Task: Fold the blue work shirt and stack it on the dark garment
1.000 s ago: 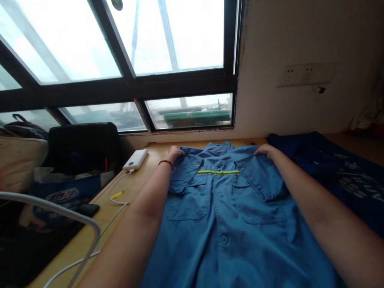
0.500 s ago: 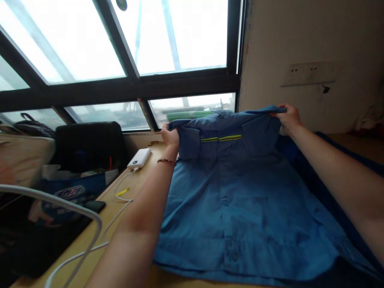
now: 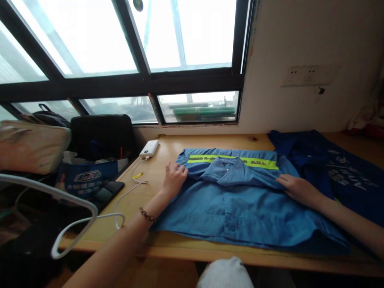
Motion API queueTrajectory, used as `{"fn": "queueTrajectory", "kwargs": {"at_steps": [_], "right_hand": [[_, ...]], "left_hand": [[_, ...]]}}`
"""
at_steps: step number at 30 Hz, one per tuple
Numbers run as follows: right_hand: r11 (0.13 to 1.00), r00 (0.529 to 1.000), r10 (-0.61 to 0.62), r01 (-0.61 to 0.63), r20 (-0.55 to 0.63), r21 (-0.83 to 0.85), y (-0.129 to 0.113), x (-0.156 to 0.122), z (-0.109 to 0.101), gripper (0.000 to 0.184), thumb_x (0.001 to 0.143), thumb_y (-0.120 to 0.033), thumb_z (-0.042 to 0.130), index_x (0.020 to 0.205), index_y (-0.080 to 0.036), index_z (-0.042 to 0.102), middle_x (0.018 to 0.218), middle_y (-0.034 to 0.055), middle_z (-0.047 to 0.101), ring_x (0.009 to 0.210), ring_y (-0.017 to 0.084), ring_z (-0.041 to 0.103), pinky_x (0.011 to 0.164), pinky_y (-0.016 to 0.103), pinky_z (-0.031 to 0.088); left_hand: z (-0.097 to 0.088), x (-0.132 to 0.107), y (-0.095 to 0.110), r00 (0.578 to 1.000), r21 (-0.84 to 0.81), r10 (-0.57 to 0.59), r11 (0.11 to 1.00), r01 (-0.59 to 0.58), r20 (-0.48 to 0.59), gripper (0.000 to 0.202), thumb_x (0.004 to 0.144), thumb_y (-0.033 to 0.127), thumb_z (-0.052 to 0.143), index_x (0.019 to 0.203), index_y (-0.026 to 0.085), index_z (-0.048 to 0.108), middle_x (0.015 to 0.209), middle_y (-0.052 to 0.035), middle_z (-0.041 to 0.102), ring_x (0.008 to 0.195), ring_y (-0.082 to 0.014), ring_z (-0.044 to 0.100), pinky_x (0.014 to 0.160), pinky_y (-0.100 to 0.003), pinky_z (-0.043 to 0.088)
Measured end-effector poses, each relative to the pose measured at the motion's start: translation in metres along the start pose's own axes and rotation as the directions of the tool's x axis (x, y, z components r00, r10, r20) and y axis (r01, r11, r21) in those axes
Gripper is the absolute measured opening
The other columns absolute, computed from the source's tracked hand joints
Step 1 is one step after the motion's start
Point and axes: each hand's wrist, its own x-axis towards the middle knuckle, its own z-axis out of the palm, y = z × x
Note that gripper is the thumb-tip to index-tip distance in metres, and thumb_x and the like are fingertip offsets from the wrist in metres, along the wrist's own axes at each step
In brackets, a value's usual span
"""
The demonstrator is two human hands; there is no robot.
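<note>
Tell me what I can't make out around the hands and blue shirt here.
All in the head view:
Blue shirt, middle of its front: hidden under its folded-over upper part.
Yellow-green strip, lettering: blurred, partly covered by the collar.
Left hand and right hand: undersides face away, grip unclear.
Dark blue cloth, white writing: too small to read.
White cable: cut off by left edge.
Pale rounded thing: cut off by bottom edge.

Shirt [image 3: 258,208] on table [image 3: 135,216], power bank [image 3: 149,148] left
</note>
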Motion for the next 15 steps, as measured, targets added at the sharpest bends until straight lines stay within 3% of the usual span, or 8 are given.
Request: {"fn": "queueTrajectory", "kwargs": {"at_steps": [4,8,12,15], "right_hand": [[0.982,0.995,-0.099,0.093,-0.028,-0.161,0.0,0.016,-0.015,0.026,0.067,-0.001,0.04,0.079,-0.016,0.059,0.08,0.0075,0.058,0.076,0.018,0.055,0.064,0.027,0.041],[0.974,0.999,-0.042,0.038,-0.01,-0.222,-0.001,0.013,-0.06,0.025,0.063,0.0,0.042,0.075,-0.016,0.057,0.077,0.0057,0.057,0.072,0.017,0.054,0.059,0.024,0.039],[0.986,1.0,0.01,-0.011,-0.004,-0.168,-0.024,-0.033,-0.096,0.028,0.062,-0.001,0.041,0.075,-0.019,0.056,0.08,0.0048,0.057,0.075,0.017,0.054,0.061,0.025,0.039],[0.998,0.999,-0.027,0.028,0.029,-0.052,-0.052,-0.077,-0.083,0.033,0.061,0.001,0.037,0.072,-0.022,0.057,0.077,0.0023,0.057,0.072,0.015,0.055,0.064,0.025,0.042]], "left_hand": [[-0.001,-0.002,0.002,0.978,0.099,0.207,0.974,-0.205,-0.015,0.022,0.08,0.007,0.038,0.08,0.015,0.059,0.08,-0.0087,0.058,0.083,-0.0233,0.052,0.084,-0.044,0.031],[-0.035,-0.001,-0.007,0.972,0.148,0.225,0.966,-0.213,-0.068,0.02,0.081,0.008,0.039,0.08,0.015,0.058,0.082,-0.0087,0.057,0.082,-0.0227,0.05,0.076,-0.039,0.036],[-0.076,-0.04,-0.008,0.98,0.119,0.145,0.984,-0.129,-0.135,0.016,0.082,0.015,0.041,0.081,0.016,0.057,0.085,-0.0077,0.056,0.089,-0.0246,0.047,0.082,-0.04,0.034],[-0.078,-0.085,-0.004,0.991,0.034,0.13,0.991,-0.129,-0.041,0.014,0.08,0.013,0.044,0.079,0.016,0.058,0.084,-0.0065,0.056,0.088,-0.0234,0.047,0.083,-0.039,0.036]]}}
